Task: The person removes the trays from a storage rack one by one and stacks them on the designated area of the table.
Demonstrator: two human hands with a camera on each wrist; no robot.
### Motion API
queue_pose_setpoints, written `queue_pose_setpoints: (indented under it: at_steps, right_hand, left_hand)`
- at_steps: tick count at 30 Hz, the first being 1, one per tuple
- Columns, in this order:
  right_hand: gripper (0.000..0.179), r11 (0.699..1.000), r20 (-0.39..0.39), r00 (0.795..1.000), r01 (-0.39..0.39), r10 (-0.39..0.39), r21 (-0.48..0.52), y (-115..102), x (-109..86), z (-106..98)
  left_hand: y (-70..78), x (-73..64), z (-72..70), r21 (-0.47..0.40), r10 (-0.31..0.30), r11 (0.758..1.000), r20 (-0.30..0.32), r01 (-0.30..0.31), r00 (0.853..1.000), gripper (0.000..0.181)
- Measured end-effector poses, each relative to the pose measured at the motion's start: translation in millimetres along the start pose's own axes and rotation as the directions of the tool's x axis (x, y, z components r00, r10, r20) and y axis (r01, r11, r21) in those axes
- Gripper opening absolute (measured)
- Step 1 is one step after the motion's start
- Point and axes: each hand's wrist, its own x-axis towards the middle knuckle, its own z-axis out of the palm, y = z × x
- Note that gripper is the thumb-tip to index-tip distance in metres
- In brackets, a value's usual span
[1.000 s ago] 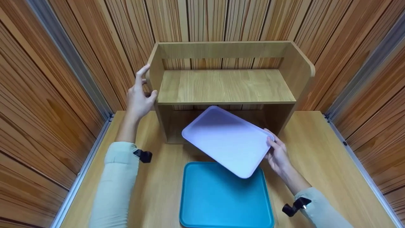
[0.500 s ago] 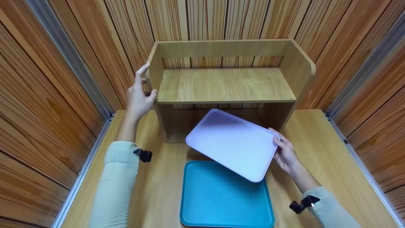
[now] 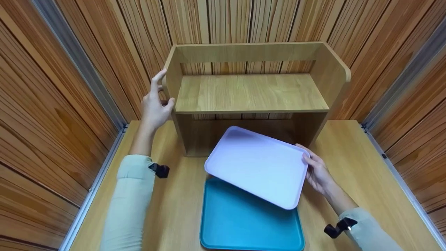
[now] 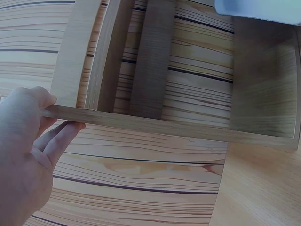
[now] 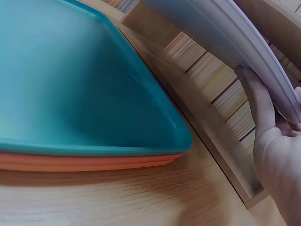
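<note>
My right hand (image 3: 317, 172) grips a pale lavender tray (image 3: 259, 165) by its right edge, thumb on top and fingers underneath, as the right wrist view shows. The tray hangs at a slant above the far part of a teal tray (image 3: 251, 223) that lies on the table. In the right wrist view the teal tray (image 5: 70, 84) sits on top of orange trays (image 5: 94, 162). With thumb and fingers on either side, my left hand (image 3: 155, 108) holds the left side panel of a wooden two-tier shelf (image 3: 251, 92); that panel (image 4: 164, 127) crosses the left wrist view.
The shelf stands on a wooden table (image 3: 177, 202) against a wood-panelled back wall (image 3: 230, 21). Its lower compartment (image 3: 202, 136) is partly hidden by the lavender tray. Metal rails (image 3: 95, 183) run along the table's sides, below panelled side walls.
The lavender tray has moved right and toward me, away from the shelf's lower compartment and further over the teal tray. My right hand moved with it; my left hand keeps its place on the shelf.
</note>
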Motion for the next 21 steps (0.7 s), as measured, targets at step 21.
queue_pose_setpoints:
  at_steps: [21]
  right_hand:
    - [0.041,0.994,0.222,0.971,-0.076,0.091,-0.076,-4,-11.9,0]
  left_hand:
    - [2.3,-0.7,-0.6,-0.018,-0.029,0.999,0.020,0.029,0.999,0.082]
